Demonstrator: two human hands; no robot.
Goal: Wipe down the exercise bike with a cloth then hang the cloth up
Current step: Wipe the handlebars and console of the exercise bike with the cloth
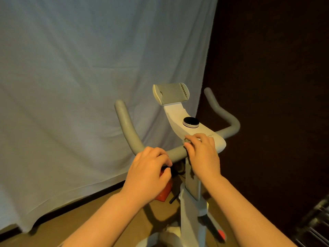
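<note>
Step in hand: wiping the exercise bike [194,191]; the handlebar [176,152] near the white console [179,118] looks like the spot being worked.
Right hand [203,154]: fingers curled over a small grey cloth [187,141], pressing it on the bar beside the console.
Left hand [147,173]: fingers loosely bent, tips touching the bar, holding nothing visible.
Next move: probably sliding the cloth along the bar's upturned ends.
Cloth: mostly hidden under the fingers; dark, bunched.
Rack [315,227]: metal bars at lower right, a likely hanging spot.

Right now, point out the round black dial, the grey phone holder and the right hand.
Round black dial [191,121], head view, top face.
Grey phone holder [170,94], head view, flat pad.
Right hand [203,152], head view, back of hand.
</note>
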